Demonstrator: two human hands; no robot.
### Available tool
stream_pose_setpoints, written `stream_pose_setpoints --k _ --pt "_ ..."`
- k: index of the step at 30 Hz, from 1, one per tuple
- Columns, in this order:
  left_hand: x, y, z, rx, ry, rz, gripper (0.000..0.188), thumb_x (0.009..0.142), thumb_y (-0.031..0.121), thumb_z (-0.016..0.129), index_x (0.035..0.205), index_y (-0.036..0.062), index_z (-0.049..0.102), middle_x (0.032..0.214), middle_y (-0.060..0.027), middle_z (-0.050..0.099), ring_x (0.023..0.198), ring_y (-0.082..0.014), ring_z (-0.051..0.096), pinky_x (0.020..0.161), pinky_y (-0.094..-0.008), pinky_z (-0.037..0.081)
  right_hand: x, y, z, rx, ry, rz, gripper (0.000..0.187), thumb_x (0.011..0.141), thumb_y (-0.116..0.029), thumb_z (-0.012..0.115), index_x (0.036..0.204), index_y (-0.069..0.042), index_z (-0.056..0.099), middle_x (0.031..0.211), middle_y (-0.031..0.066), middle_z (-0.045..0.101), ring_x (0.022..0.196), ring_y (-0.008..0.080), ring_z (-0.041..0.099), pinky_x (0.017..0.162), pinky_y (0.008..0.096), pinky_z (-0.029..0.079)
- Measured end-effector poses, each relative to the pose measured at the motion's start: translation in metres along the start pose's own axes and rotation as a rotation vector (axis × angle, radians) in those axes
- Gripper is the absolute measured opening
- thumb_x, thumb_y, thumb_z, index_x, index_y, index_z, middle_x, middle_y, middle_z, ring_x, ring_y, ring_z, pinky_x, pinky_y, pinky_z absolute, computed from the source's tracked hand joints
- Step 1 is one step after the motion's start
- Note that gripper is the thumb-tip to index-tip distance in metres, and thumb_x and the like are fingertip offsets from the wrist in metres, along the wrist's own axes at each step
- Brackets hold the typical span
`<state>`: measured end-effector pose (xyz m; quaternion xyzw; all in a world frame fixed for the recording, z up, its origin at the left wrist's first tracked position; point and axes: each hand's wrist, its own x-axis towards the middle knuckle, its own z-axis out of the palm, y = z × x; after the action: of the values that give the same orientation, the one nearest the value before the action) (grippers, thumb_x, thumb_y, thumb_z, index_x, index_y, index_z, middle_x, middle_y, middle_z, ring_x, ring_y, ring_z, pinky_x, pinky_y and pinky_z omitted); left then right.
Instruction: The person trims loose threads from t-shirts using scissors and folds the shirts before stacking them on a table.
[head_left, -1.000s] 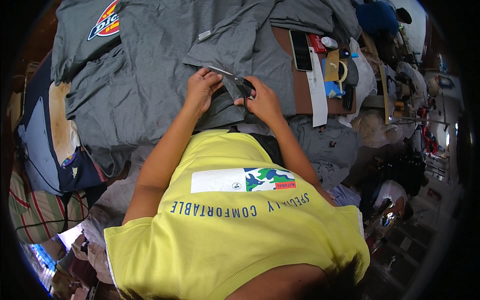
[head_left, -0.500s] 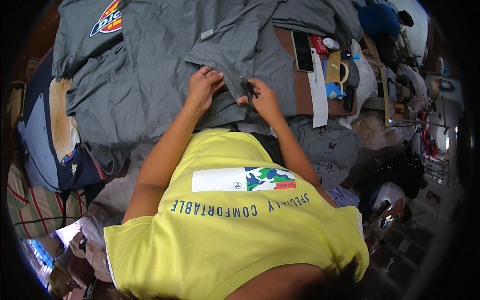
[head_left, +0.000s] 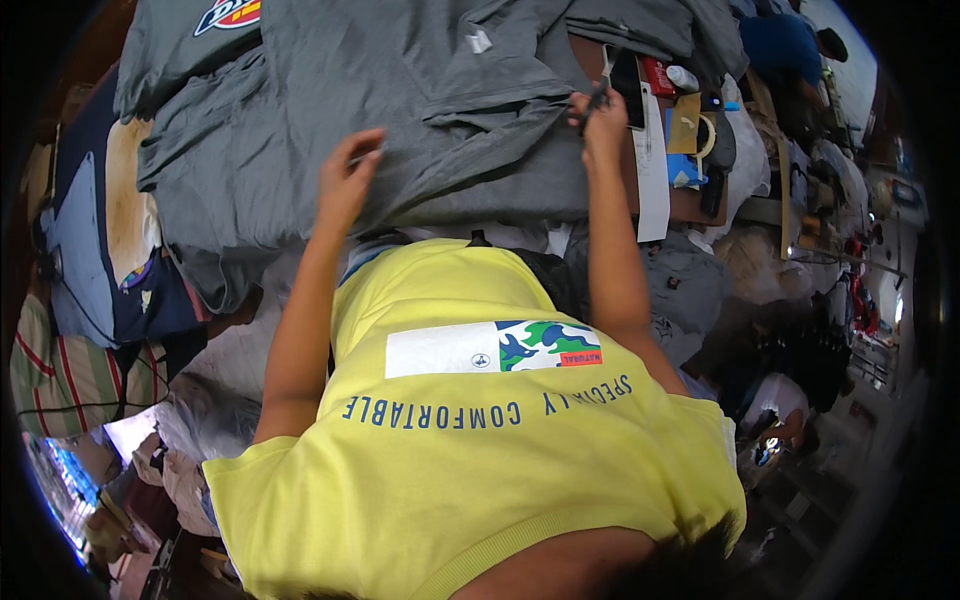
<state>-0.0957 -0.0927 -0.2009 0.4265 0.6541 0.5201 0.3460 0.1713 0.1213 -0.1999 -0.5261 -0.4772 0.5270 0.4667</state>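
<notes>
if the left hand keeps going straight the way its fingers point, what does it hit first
Probably more of the grey garment: the left hand already rests on that cloth, fingers aimed toward the top of the picture, and only grey fabric lies along that line. Depth is hard to judge here.

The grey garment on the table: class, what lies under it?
Under the grey garment a brown table shows at the left, beside dark blue cloth. The left hand rests on the garment; whatever lies beneath its middle is covered.
</notes>
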Motion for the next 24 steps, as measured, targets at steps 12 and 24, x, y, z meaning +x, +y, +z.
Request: stream_pose_setpoints --k 12,24 --pt "-0.120 -0.032 -0.048 0.990 0.158 0.186 0.047 0.063 0.000 0.060 0.107 0.0137 0.051 0.115 -0.0086 0.042 0.109 -0.0299 0.037 0.091 -0.0414 0.031 -0.066 0.014 0.008 -0.328 -0.684 -0.362 0.047 0.070 -0.002 0.065 0.113 -0.009 0.047 0.092 0.0048 0.063 0.083 0.0146 0.059 0.069 0.0270 0.045" --pt "-0.082 -0.043 -0.094 0.311 0.323 -0.080 0.019 0.082 0.015 0.055 0.093 0.0009 0.060 0.080 -0.0072 0.061 0.073 -0.0111 0.054 0.068 -0.0227 0.041 -0.022 0.044 0.050 -0.726 -0.465 -0.371 0.048 0.064 -0.019 0.072 0.107 -0.008 0.051 0.090 0.0142 0.062 0.083 0.0293 0.061 0.069 0.0343 0.045"
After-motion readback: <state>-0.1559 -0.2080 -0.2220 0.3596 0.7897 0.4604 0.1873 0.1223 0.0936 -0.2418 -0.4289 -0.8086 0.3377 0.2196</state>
